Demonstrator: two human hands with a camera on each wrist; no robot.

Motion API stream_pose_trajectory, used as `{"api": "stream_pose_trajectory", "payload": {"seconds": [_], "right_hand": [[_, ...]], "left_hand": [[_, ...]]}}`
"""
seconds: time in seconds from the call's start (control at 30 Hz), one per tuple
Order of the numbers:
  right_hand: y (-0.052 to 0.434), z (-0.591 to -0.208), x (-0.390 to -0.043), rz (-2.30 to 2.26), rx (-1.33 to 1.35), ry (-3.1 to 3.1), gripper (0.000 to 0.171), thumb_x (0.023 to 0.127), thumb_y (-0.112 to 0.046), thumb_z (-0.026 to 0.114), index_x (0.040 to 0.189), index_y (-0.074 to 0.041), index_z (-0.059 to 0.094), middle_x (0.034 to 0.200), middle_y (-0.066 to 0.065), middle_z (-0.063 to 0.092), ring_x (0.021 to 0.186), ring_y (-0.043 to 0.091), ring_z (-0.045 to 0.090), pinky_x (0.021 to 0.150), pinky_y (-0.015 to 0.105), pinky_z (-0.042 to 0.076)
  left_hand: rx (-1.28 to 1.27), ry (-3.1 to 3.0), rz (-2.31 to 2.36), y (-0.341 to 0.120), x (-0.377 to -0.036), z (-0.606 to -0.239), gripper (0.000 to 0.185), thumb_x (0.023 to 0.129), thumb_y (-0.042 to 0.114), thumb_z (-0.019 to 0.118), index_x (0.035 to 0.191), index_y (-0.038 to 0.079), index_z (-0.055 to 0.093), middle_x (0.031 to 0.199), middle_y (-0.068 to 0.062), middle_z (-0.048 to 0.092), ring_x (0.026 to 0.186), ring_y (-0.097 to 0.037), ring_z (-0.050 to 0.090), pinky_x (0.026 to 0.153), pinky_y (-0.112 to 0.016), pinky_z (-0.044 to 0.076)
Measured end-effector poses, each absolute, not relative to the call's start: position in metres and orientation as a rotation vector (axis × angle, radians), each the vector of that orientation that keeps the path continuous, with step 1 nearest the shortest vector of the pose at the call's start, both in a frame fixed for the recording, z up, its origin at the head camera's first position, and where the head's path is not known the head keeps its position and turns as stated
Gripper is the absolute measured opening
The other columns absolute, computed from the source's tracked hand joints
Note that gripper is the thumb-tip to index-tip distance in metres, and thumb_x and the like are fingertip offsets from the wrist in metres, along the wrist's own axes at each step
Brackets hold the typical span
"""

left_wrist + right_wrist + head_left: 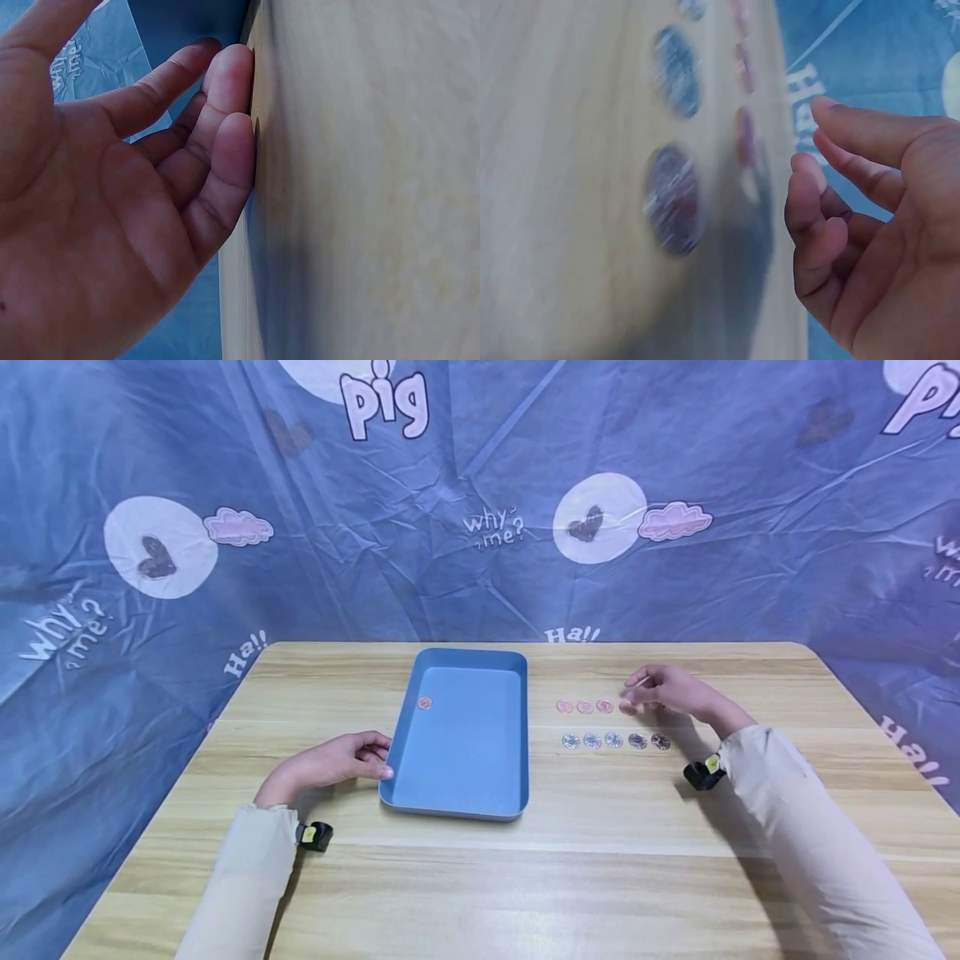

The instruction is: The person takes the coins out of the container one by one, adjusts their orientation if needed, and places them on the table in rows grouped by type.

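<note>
A blue tray (397,752) lies in the middle of the wooden table (600,860), with one pink disc (424,702) near its far left corner. To its right lie a row of pink discs (585,707) and, nearer me, a row of silver discs (613,741). My right hand (663,689) hovers over the right end of the pink row, fingers loosely curled, holding nothing. In the right wrist view that hand (855,225) is just off the table, near a pink disc (745,136) and a silver disc (673,199). My left hand (337,760) rests on the table, its fingertips at the tray's left wall.
A blue printed cloth (480,527) hangs behind and around the table. Small black cameras sit at both wrists (315,835) (703,772). In the left wrist view my relaxed fingers (225,150) touch the wood (375,187).
</note>
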State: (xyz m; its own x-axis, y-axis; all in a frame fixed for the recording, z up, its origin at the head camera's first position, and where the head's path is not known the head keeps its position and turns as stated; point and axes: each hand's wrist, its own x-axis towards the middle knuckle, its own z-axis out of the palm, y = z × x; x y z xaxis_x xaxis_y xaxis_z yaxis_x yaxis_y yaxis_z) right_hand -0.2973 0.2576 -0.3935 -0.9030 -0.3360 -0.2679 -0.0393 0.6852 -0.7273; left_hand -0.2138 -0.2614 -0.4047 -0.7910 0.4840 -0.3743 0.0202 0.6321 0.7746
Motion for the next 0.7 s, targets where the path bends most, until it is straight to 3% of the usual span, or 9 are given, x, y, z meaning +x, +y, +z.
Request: {"api": "stream_pose_trajectory", "payload": {"seconds": [0.13,0.3,0.43,0.7], "right_hand": [[0.247,-0.381,-0.298,-1.154,-0.281,2.516,0.045,0.094,-0.022,0.060,0.128,0.005,0.048,0.104,0.015,0.062,0.080,0.018,0.058,0.069,0.029,0.050],[0.222,-0.367,-0.296,-1.300,-0.274,2.462,0.049,0.094,-0.025,0.062,0.130,0.005,0.046,0.095,-0.001,0.064,0.081,0.016,0.058,0.069,0.029,0.049],[0.198,-0.360,-0.293,-1.432,-0.299,2.374,0.041,0.094,-0.019,0.061,0.126,0.003,0.048,0.086,-0.010,0.061,0.078,0.011,0.055,0.066,0.026,0.047],[0.150,-0.353,-0.291,-1.613,-0.342,2.197,0.024,0.095,-0.011,0.057,0.118,-0.005,0.051,0.083,-0.009,0.062,0.072,0.008,0.053,0.061,0.021,0.042]], "left_hand": [[0.400,2.291,1.072,-0.262,-0.214,-0.405,0.059,0.089,0.031,0.069,0.130,-0.006,0.048,0.112,-0.012,0.061,0.101,-0.018,0.056,0.090,-0.033,0.045],[0.402,2.295,1.065,-0.262,-0.214,-0.405,0.059,0.089,0.031,0.069,0.130,-0.006,0.048,0.111,-0.011,0.061,0.100,-0.018,0.056,0.090,-0.033,0.045],[0.398,2.299,1.058,-0.262,-0.214,-0.404,0.059,0.089,0.031,0.069,0.130,-0.005,0.048,0.111,-0.011,0.061,0.100,-0.018,0.056,0.090,-0.033,0.045],[0.398,2.295,1.067,-0.262,-0.214,-0.405,0.059,0.089,0.030,0.070,0.130,-0.006,0.048,0.110,-0.011,0.061,0.099,-0.018,0.055,0.090,-0.033,0.045]]}}
